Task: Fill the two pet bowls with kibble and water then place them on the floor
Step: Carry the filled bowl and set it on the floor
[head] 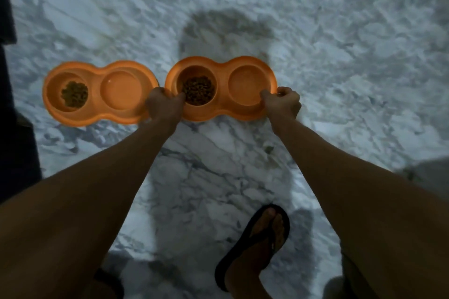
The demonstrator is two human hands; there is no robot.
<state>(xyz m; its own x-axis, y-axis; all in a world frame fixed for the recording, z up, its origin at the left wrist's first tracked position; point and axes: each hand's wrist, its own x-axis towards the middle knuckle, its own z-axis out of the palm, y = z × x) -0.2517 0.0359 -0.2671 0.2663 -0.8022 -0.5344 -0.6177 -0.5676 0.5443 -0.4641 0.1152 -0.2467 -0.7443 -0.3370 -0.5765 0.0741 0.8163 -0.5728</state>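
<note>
Two orange double pet bowls lie side by side on the marble floor [340, 56]. The left bowl [97, 109] holds kibble [74, 93] in its left well and water in its right well. The right bowl [220, 65] has kibble [198, 90] in its left well and water [245, 84] in its right well. My left hand [163, 104] grips the right bowl's left rim, fingers curled over the edge. My right hand [283, 102] grips its right rim. Whether this bowl rests on the floor or hangs just above it I cannot tell.
A dark piece of furniture [14, 128] runs along the left edge, close to the left bowl. My foot in a black flip-flop [257, 245] stands below the bowls. A shadow falls on the floor beyond the right bowl.
</note>
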